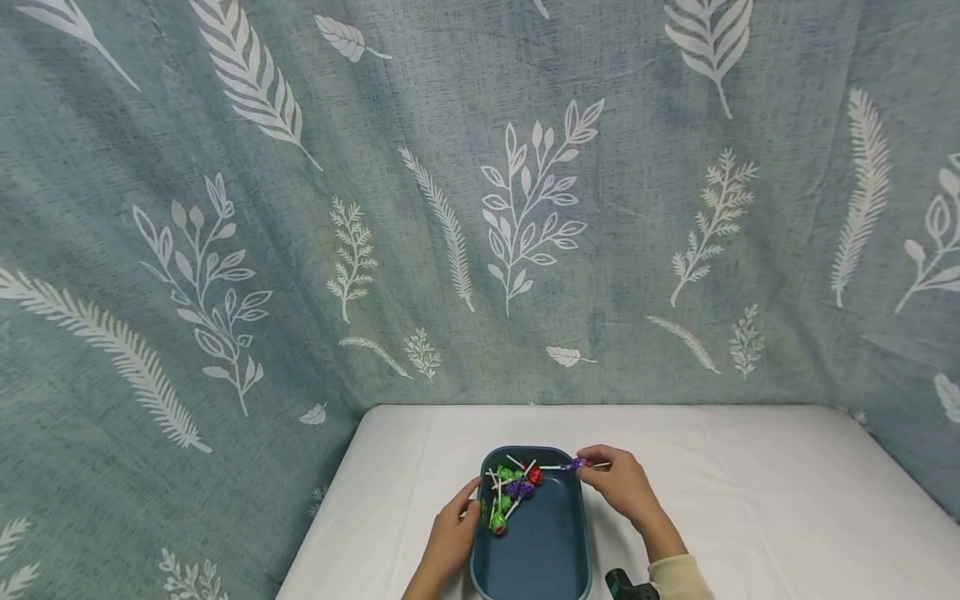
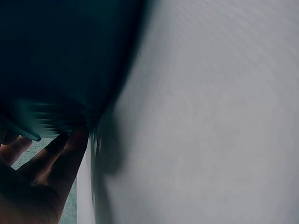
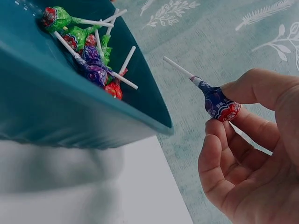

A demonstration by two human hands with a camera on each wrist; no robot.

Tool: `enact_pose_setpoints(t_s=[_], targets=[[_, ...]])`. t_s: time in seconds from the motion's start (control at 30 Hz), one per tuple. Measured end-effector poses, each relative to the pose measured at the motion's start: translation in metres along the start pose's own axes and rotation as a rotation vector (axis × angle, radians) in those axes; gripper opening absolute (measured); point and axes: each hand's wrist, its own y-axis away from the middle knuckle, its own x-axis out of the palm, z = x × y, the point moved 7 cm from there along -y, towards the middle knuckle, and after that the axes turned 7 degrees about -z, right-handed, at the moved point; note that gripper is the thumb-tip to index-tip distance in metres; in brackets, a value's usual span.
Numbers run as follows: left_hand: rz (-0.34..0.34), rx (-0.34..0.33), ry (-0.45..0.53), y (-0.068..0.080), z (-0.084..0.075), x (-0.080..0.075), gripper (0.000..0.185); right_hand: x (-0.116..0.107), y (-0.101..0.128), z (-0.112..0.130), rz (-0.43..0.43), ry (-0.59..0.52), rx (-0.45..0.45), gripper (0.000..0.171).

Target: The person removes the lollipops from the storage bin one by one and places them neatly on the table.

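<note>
A dark teal tray (image 1: 558,554) sits on the white desk (image 1: 750,500), near its front edge; everything else is placed from this tray. The right hand (image 1: 624,487) is just beside the tray's far right corner; its thumb and fingers (image 3: 250,88) pinch a purple lollipop (image 3: 218,103) by the wrapped head, the white stick pointing back toward the tray; in the right wrist view the lollipop is clear of the rim, just outside it, not touching. The left hand (image 1: 452,533) lies against the tray's left wall, fingers (image 2: 65,156) fairly straight and pressed to the side; the left wrist view is dark and blurred, so whether they curl under the rim cannot be told. Inside the tray, bunched at the far end, lies a pile of lollipops (image 1: 512,492) in green, purple and red wrappers, white sticks crossing one another; the near part of the tray floor is bare. Behind the tray, past the desk's far edge, hangs a grey-blue curtain (image 1: 480,208) printed with white leaves.
</note>
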Motion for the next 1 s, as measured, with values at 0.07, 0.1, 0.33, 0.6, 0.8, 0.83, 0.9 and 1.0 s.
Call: enact_pose_setpoints(t_s=[0.07, 0.1, 0.33, 0.6, 0.8, 0.83, 0.9, 1.0], targets=[[0.001, -0.001, -0.001, 0.000, 0.000, 0.000, 0.041, -0.004, -0.001, -0.002, -0.006, -0.005, 0.003, 0.027], [0.001, -0.003, -0.002, -0.001, 0.000, 0.000, 0.041, -0.005, -0.001, -0.002, -0.006, -0.005, -0.001, 0.027], [0.000, -0.014, -0.020, -0.006, 0.001, 0.002, 0.043, -0.020, -0.004, -0.006, -0.019, -0.004, -0.012, 0.029], [0.013, -0.019, -0.020, -0.003, 0.002, 0.004, 0.043, -0.034, -0.006, -0.020, -0.026, 0.022, 0.026, 0.031], [0.002, -0.027, -0.024, -0.003, 0.004, 0.001, 0.042, -0.037, -0.005, -0.029, -0.027, -0.003, 0.063, 0.034], [0.002, -0.030, -0.023, -0.002, 0.004, 0.001, 0.042, -0.037, -0.005, -0.030, -0.026, -0.006, 0.061, 0.035], [0.009, -0.040, -0.024, -0.002, 0.006, 0.001, 0.043, -0.039, -0.005, -0.032, -0.031, -0.006, 0.068, 0.035], [0.009, -0.019, -0.027, -0.003, 0.004, 0.001, 0.043, -0.042, -0.006, -0.034, -0.042, 0.006, 0.067, 0.034]])
